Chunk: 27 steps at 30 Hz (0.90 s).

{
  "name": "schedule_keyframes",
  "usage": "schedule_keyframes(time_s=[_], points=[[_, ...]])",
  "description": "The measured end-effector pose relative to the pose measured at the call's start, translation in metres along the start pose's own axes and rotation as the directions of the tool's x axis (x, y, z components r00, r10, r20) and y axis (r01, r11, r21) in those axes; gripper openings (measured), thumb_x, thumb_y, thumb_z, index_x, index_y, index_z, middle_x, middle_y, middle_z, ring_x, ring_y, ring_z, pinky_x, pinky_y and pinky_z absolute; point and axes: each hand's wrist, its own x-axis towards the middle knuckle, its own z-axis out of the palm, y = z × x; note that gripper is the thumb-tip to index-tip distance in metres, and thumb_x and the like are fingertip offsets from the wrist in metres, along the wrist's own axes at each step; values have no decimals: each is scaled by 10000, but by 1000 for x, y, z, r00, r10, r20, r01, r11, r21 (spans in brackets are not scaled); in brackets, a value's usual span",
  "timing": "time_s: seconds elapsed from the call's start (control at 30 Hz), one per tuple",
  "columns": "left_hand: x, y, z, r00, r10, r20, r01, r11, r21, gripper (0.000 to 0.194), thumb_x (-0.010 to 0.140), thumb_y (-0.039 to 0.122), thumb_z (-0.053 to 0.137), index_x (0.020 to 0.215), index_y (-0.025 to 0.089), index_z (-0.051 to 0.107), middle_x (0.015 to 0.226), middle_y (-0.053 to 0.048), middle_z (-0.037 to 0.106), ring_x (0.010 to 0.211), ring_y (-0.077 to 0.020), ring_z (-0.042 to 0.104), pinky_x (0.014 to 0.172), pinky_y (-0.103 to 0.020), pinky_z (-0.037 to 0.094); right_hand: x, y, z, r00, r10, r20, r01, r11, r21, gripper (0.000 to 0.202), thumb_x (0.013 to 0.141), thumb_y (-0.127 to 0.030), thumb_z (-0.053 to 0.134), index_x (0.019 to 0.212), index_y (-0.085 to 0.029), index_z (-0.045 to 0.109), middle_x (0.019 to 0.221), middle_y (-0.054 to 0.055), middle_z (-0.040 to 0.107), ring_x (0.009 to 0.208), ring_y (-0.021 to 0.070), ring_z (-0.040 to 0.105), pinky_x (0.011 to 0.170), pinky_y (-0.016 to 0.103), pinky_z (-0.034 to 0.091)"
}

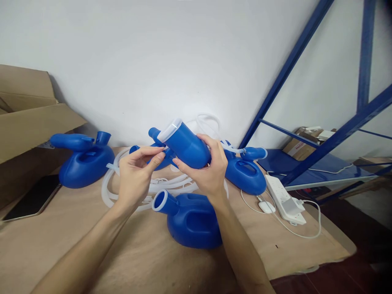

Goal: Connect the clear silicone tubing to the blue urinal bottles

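My right hand (211,167) is wrapped round a blue plastic urinal funnel (186,145) with a pale rim, held tilted above the table. The thumb and fingertips of my left hand (139,167) are pinched together beside the funnel's narrow spout; what lies between them is too small to make out. Below both hands, a blue urinal bottle (192,228) with a pale ring round its neck stands on the table. Clear white tubing (107,188) lies coiled behind that bottle.
More blue bottles stand at the left (87,167) and right (248,175). A phone (32,198) lies beside an open cardboard box (36,126). To the right are a power strip (284,200) with a cable, a white case (267,206) and a blue metal rack (288,73). A wall rises behind.
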Motion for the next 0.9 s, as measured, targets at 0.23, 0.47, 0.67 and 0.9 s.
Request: schedule_keyframes(time_s=[0.23, 0.47, 0.67, 0.9], points=[[-11, -15, 10, 985, 58, -163, -60, 998, -8, 68, 854, 251, 865, 895, 222, 820, 918, -20, 804, 876, -126, 745, 826, -209, 610, -10, -9, 10, 982, -155, -110, 139, 980, -144, 585, 805, -491, 874, 1300, -302, 626, 1113, 87, 729, 971, 274, 747, 778, 407, 663], [-12, -14, 15, 984, 24, -179, -30, 999, -32, 144, 830, 308, 876, 859, 200, 786, 881, -18, 779, 848, -140, 734, 807, -232, 604, -16, -5, 20, 954, -261, -150, 214, 937, -275, 564, 864, -515, 816, 1336, -278, 616, 1062, 87, 724, 905, 249, 763, 696, 350, 664], [-13, -32, 22, 968, -85, -238, 62, 993, -103, 266, 795, 397, 873, 816, 173, 732, 782, -18, 747, 707, -158, 717, 688, -267, 612, -20, 4, 24, 909, -413, -54, 354, 835, -422, 470, 914, -477, 787, 1310, -251, 676, 1120, 108, 733, 914, 215, 764, 746, 279, 634], [-14, -32, 20, 986, -84, -146, 88, 996, 22, 132, 867, 299, 747, 845, 170, 729, 831, -28, 754, 782, -167, 721, 755, -264, 596, -25, 18, 26, 899, -436, 40, 409, 805, -429, 437, 937, -477, 758, 1316, -266, 709, 1176, 117, 717, 977, 228, 742, 783, 285, 606]])
